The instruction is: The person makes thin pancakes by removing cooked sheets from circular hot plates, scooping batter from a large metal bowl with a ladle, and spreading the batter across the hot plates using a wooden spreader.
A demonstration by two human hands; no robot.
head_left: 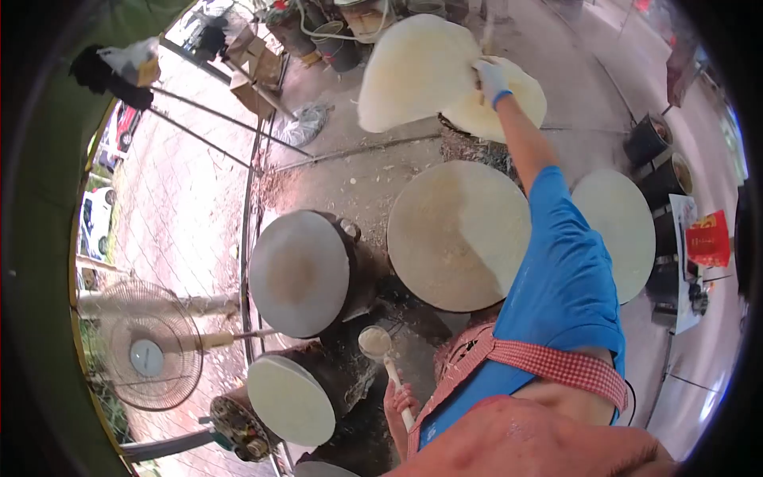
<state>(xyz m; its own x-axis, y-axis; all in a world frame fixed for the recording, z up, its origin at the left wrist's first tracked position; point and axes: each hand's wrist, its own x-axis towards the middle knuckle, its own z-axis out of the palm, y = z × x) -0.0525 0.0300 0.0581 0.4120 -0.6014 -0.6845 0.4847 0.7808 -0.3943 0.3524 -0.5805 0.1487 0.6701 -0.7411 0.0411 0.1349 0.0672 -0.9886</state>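
Observation:
My right hand (491, 82), in a white glove, is stretched far forward and closed on the edge of a large thin pancake (413, 71). That pancake spreads out to the left of the hand, partly over another pale round pancake (517, 99) resting on a low support. Near my body, my left hand (400, 399) is wrapped round the pale handle of a ladle (375, 343). Its bowl points up and away from me, between two round griddles. One griddle (290, 278) is grey with a brown middle. The other griddle (290, 397) carries a pale, even layer.
A large griddle (429, 238) with a partly shaded surface stands ahead, and a pale round griddle (616, 238) lies beyond my arm. At left are a fan (151, 350) and wire fencing. Buckets (648, 139) and a red packet (707, 238) are at right.

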